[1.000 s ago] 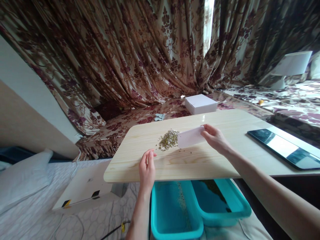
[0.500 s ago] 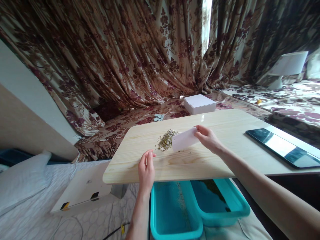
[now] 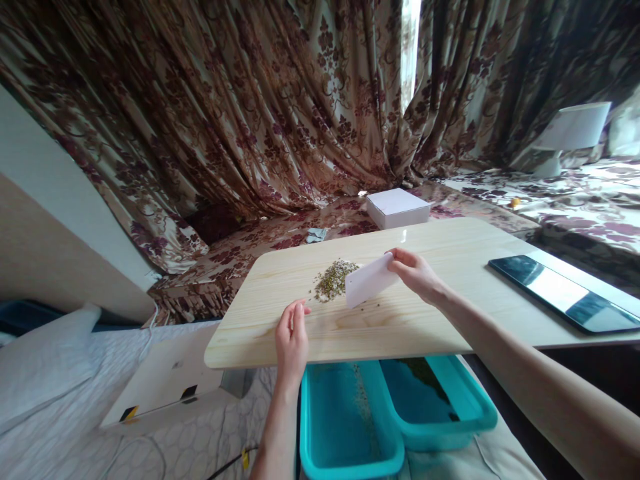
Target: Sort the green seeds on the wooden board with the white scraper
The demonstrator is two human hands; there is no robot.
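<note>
Head view, sole view supplied. The right hand (image 3: 413, 270) pinches a white card (image 3: 370, 281) at its upper right corner, thumb on the near side, fingers mostly hidden behind. The card is tilted over the table (image 3: 250, 333), its left end just beside a loose pile of mixed grains (image 3: 335, 280); whether its lower edge touches the tabletop cannot be determined. A few stray grains (image 3: 363, 309) lie apart from the pile, near the card's lower edge.

The left hand (image 3: 293, 333) is at the near edge of the table, fingers loosely curved and thumb alongside, with nothing visible in its grasp. Contact with the tabletop could not be confirmed.

Handling assessment: the card appears thin and light, and stiff enough to stand out from a one-corner hold without visible sag. Its face looks smooth and may slip under a light pinch; a hold nearer the middle of its right end should resist twisting better. The grains are judged light, hard and apt to roll or scatter, better gathered by an edge or a cupped palm than by fingertips.

Below the table's near edge are a left turquoise tub (image 3: 325, 427) and a right turquoise tub (image 3: 480, 407), the latter with dark green matter inside.
</note>
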